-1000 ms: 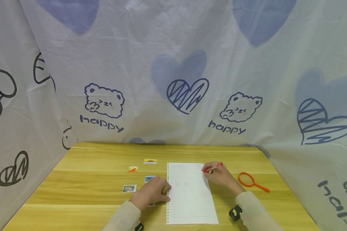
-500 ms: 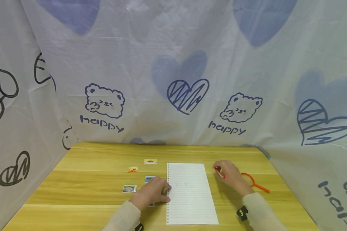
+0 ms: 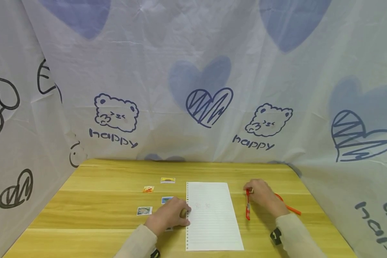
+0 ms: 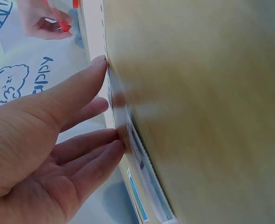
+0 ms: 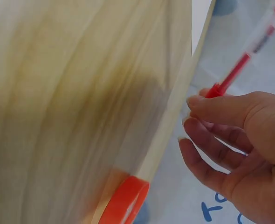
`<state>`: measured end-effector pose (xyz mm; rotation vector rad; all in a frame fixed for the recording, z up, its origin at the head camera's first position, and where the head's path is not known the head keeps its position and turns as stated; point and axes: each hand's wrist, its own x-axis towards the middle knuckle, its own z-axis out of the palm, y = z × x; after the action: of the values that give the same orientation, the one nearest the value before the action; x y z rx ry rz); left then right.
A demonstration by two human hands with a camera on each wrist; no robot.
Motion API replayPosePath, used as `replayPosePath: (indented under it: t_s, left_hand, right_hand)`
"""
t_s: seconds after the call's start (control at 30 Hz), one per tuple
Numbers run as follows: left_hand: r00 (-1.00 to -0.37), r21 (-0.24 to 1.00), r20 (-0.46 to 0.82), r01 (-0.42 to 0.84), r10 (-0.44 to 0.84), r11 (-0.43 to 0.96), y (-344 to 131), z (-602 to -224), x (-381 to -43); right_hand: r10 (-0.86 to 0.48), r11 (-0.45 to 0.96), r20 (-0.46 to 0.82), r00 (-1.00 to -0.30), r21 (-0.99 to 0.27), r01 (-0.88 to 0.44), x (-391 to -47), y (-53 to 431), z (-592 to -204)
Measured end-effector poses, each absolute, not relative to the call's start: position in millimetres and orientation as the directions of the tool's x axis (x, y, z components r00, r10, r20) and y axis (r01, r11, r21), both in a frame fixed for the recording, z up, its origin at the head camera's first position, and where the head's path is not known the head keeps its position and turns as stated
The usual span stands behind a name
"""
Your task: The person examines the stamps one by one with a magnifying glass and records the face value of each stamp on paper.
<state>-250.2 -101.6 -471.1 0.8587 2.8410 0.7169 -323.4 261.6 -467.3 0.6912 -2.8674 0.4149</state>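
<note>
My right hand (image 3: pixel 261 193) pinches a red pen (image 3: pixel 248 209) by one end, to the right of a sheet of lined paper (image 3: pixel 216 225). The pen's other end points toward the front of the table. In the right wrist view, the thumb and forefinger hold the pen's red end (image 5: pixel 216 90) while the other fingers curve loosely. My left hand (image 3: pixel 169 215) rests at the punched left edge of the paper, thumb and fingers spread and fairly straight. Faint writing shows on the paper. Beneath the left hand, a postage stamp (image 4: pixel 149 175) is partly covered.
An orange magnifying glass (image 3: pixel 292 209) lies at the right, its ring mostly hidden behind the right hand. Several small postage stamps (image 3: pixel 144 210) lie left of the paper. A printed white curtain (image 3: pixel 161 132) hangs along the back and sides of the wooden table (image 3: pixel 93 200).
My right hand has moved off the paper to the right, and the pen has swung round to point toward the front. The left hand has stayed in place.
</note>
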Motion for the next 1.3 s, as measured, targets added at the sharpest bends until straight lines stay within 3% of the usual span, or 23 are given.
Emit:
replayPosePath:
  t_s: [0.5,0.9,1.3]
  left_hand:
    - [-0.844,0.456,0.039,0.491,0.535,0.742,-101.8,-472.1,-250.8]
    - [-0.835,0.454,0.057,0.51,0.548,0.73,-101.5,-471.8,-249.5]
    - [-0.832,0.444,0.059,0.516,0.551,0.732,-101.3,-471.4,-249.5]
  right_hand:
    - [-0.518,0.801,0.192,-0.834,-0.233,-0.551,-331.5,273.0,-467.0]
    - [-0.599,0.757,0.235,-0.766,-0.145,-0.637,-332.4,273.7,-471.5]
    - [-0.595,0.771,0.212,-0.775,-0.12,-0.625,-333.3,271.9,-473.7]
